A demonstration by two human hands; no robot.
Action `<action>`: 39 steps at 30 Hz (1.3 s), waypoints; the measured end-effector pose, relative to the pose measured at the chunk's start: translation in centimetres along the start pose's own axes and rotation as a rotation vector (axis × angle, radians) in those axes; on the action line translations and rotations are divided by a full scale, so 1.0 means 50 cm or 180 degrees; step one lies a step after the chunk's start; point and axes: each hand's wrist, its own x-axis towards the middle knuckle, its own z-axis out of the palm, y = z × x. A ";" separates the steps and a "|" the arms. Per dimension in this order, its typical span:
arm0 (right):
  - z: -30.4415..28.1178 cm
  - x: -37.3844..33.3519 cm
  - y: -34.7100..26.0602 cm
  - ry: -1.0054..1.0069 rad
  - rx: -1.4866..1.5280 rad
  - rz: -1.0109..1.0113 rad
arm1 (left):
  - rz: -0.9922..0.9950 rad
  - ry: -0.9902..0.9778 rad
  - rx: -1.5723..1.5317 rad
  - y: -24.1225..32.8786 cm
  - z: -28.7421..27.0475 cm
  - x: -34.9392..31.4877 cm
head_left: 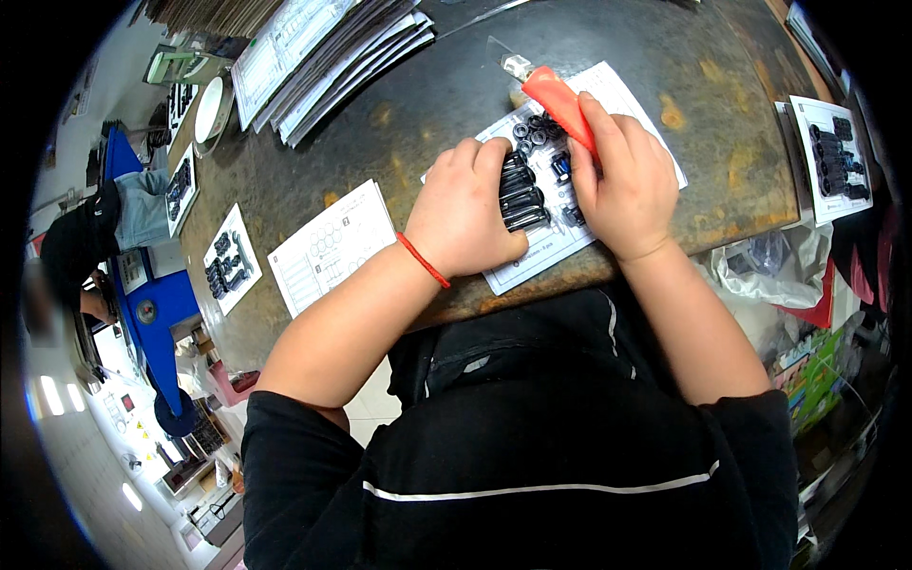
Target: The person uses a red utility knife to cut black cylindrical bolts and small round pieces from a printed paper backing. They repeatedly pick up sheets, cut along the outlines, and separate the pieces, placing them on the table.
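Observation:
My right hand [622, 185] is closed round the orange-red handle [559, 100] of a knife. Its thin blade [501, 57] points to the far left, above the table. Below it, a white printed card [518, 274] carries black parts that look sealed under clear film. My left hand [463, 204] lies over the card's left part, its fingers and thumb curved round a row of black rod-shaped parts [522, 195]. Small black rings [537, 131] sit at the card's far side, close to the knife handle. My right fingertips hide part of the card.
A printed sheet stack [328, 247] and a filled card [231, 261] lie to the left. At the far left rises a tall paper stack [328, 62], beside a white bowl [211, 109]. More filled cards [831, 157] hang over the right table edge. Another person [81, 228] is at the far left.

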 end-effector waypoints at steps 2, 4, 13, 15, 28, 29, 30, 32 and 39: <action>-0.002 0.000 0.000 -0.0011 -0.0009 0.0028 | 0.0006 -0.0022 -0.0031 -0.001 -0.003 0.002; -0.004 -0.001 -0.003 -0.0069 0.0020 0.0083 | 0.0036 -0.0017 -0.0053 -0.005 -0.001 0.002; 0.000 -0.004 0.001 0.0044 0.0016 0.0042 | 0.0045 -0.0208 -0.0057 -0.007 -0.010 0.008; 0.001 -0.002 0.000 0.0068 0.0042 0.0031 | 0.0125 -0.0158 -0.0038 -0.012 -0.009 0.007; -0.158 -0.006 -0.029 -0.0950 0.2104 0.2620 | 0.0146 -0.0070 -0.0180 -0.019 0.003 -0.005; -0.199 -0.010 -0.028 -0.1309 0.2759 0.3017 | 0.0091 -0.0053 -0.0138 -0.016 0.005 -0.011; -0.236 -0.010 -0.036 -0.1674 0.2961 0.3324 | 0.0062 -0.0073 -0.0136 -0.013 0.004 -0.012; -0.291 -0.016 -0.057 -0.2365 0.3355 0.3907 | 0.0047 -0.0088 -0.0111 -0.013 0.003 -0.010; -0.292 -0.084 -0.116 -0.2676 0.3487 0.4252 | 0.0168 -0.0010 -0.0112 -0.014 0.006 -0.006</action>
